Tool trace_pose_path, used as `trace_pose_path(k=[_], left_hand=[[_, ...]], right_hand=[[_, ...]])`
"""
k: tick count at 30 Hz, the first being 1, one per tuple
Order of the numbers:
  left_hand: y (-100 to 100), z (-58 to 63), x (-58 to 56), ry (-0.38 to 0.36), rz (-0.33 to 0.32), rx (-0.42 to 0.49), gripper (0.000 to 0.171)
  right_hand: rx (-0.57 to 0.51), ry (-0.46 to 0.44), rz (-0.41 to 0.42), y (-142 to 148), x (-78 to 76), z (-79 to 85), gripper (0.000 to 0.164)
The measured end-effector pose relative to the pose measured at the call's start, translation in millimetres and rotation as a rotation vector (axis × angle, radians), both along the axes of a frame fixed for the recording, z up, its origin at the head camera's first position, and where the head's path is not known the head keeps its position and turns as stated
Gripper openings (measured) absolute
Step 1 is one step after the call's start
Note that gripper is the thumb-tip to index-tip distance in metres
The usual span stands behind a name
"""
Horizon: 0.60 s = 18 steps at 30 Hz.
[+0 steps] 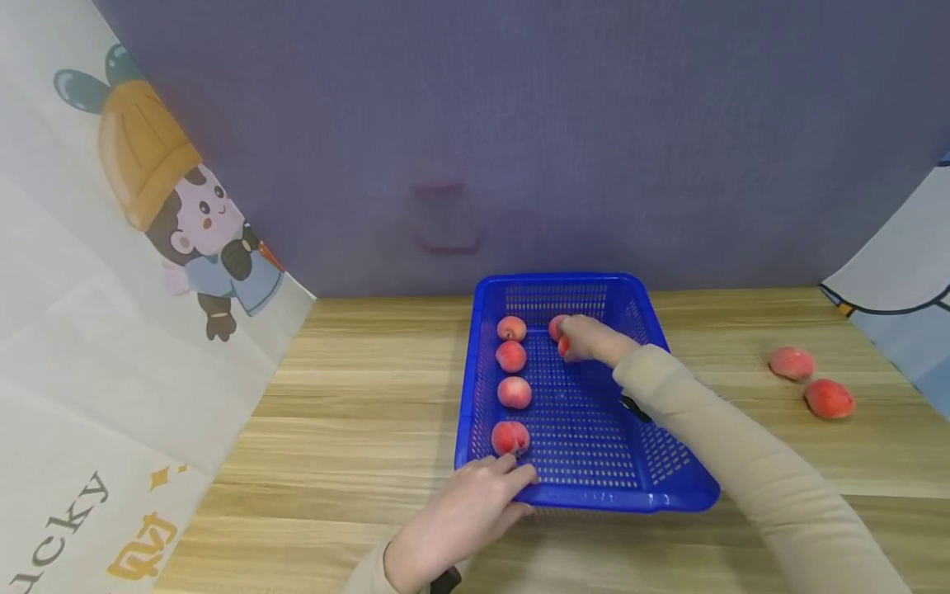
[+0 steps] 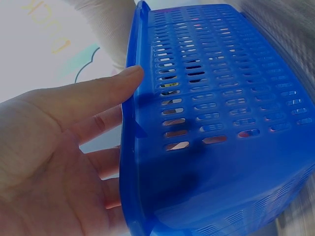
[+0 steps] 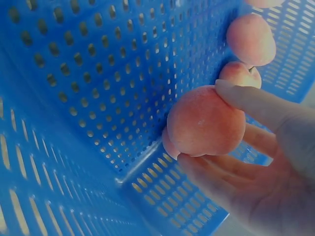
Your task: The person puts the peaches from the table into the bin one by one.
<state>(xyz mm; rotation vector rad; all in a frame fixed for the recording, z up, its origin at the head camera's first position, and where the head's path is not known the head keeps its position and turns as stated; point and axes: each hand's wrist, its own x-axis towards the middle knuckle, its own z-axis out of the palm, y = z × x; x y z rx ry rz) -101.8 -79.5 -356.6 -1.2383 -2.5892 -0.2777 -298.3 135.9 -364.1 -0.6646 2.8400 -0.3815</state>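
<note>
A blue perforated plastic basket (image 1: 594,498) stands on the wooden table. My left hand (image 1: 469,505) grips its near rim at the left corner, thumb outside the wall and fingers over the edge, as the left wrist view shows. Inside the basket, toward the far side, my right hand (image 1: 592,340) holds a red peach (image 3: 204,120) between thumb and fingers. Another peach (image 1: 557,325) sits just beyond the held one, mostly hidden by it in the right wrist view. Several peaches (image 1: 514,393) form a line along the basket's left wall, the nearest (image 1: 510,438) close to my left fingertips.
Two more peaches, a paler one (image 1: 791,363) and a redder one (image 1: 829,399), lie on the wooden table (image 1: 356,412) right of the basket. A grey-purple panel (image 1: 371,148) rises behind the table. A white wall with cartoon prints (image 1: 89,330) borders the left side.
</note>
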Motion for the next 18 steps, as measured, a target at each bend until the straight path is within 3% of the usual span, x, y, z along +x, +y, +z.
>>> trace_pose_path(k=[7, 12, 18], left_hand=[[0.3, 1.9, 0.5, -0.014, 0.007, -0.013, 0.022], [0.3, 2.5, 0.4, -0.019, 0.009, -0.017, 0.022], [0.2, 2.7, -0.2, -0.021, 0.007, -0.017, 0.022]], right_hand=[[0.013, -0.057, -0.055, -3.6, 0.9, -5.5, 0.022], [0.048, -0.037, -0.044, -5.1, 0.7, -11.4, 0.036], [0.055, -0.040, -0.047, -6.5, 0.8, -16.0, 0.039]])
